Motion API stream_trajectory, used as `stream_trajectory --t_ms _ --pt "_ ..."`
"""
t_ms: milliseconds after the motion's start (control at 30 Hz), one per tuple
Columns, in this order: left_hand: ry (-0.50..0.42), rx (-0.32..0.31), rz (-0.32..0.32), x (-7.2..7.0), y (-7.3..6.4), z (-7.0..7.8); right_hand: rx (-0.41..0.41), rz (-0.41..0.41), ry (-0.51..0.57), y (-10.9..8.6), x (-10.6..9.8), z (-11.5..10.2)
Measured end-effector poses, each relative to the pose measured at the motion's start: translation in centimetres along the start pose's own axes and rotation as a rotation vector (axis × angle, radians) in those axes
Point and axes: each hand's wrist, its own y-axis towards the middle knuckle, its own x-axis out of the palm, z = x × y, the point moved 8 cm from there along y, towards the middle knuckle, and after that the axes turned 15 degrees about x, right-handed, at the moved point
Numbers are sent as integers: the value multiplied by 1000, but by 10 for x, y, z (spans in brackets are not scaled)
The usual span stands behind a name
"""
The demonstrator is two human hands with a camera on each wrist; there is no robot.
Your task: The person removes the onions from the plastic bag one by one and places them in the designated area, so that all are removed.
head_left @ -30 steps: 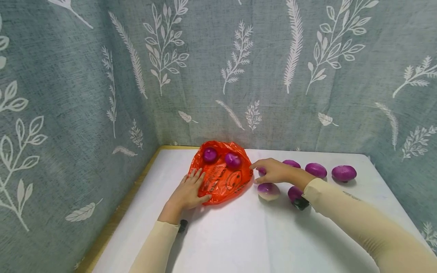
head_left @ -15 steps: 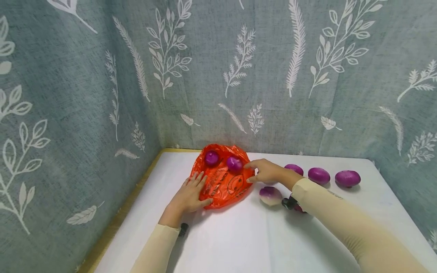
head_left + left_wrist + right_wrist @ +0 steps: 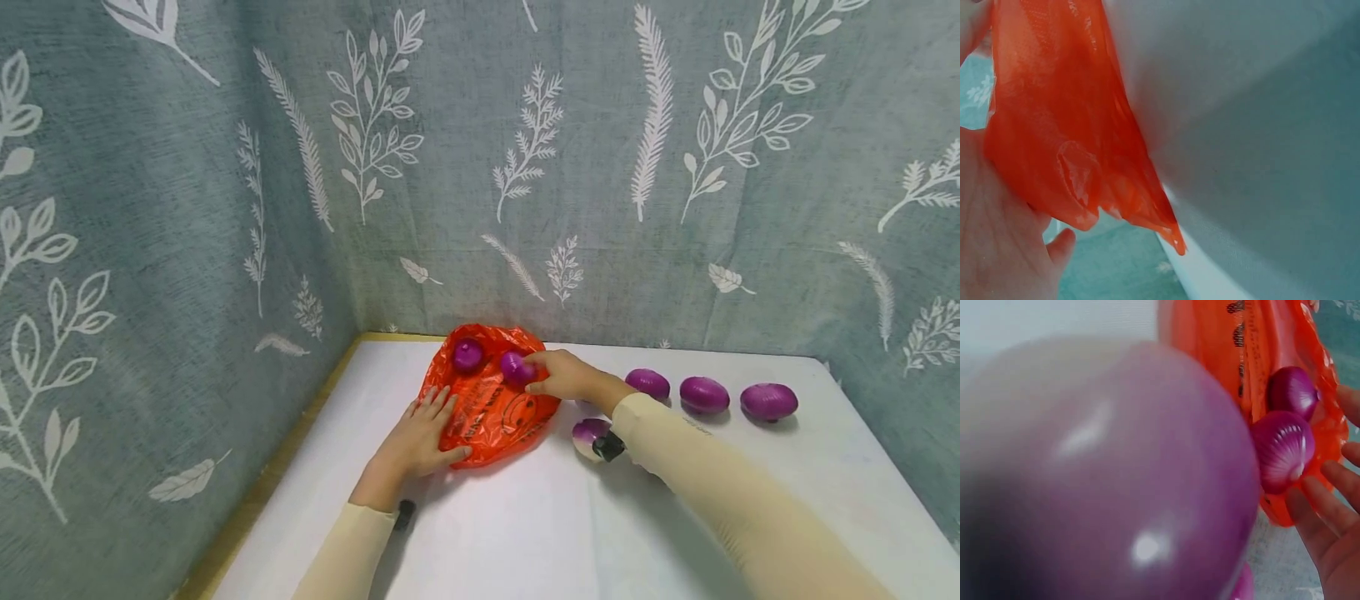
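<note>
A red plastic bag lies spread on the white table with its mouth toward the back. Two purple onions, a left one and a right one, sit at that mouth. My left hand rests with spread fingers along the bag's left side; its palm and thumb show beside the red plastic in the left wrist view. My right hand reaches over the bag's right edge. In the right wrist view its straight fingers lie right at the nearer onion.
A purple-and-white, turnip-like vegetable sits below my right wrist and fills much of the right wrist view. Three purple onions stand in a row: the nearest, the middle and the outer. A patterned curtain surrounds the table.
My right hand has moved left from beside the bag to the right onion at its mouth. My left hand has stayed on the bag. The head view has shifted slightly.
</note>
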Motion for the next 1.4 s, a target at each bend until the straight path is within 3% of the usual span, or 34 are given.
stream_trajectory --t_ms 333,767,900,1400 --pt "9 -29 -31 4 -1 -4 56 68 -23 18 10 -14" --pt "-5 -28 -26 3 -1 -10 165 59 -196 39 24 -15" --pt "-18 -16 -12 4 -3 -8 202 34 -168 37 27 -14" --pt "-7 -37 -42 6 -5 -14 244 66 -100 43 41 -17"
